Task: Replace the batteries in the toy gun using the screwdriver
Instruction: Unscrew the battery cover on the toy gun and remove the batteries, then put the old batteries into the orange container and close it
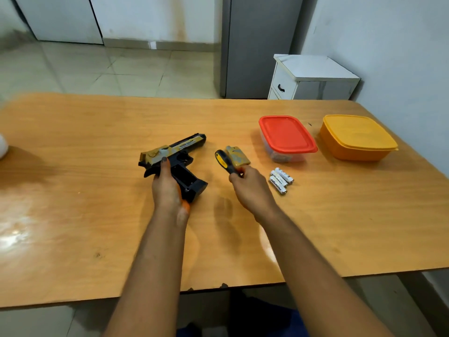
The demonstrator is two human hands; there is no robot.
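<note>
The left hand point(167, 188) grips the toy gun point(173, 156) on the surface point(97, 215). The right hand point(250, 188) holds the screwdriver point(224, 162) near the batteries point(280, 180).

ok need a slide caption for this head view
Left hand holds the toy gun with its grip compartment open; right hand grips the screwdriver beside loose batteries on the table.

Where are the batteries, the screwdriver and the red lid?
batteries point(280, 180), head view, on the middle battery's label.
screwdriver point(224, 162), head view, on its black-and-yellow handle.
red lid point(286, 134), head view, on its flat top.
</note>
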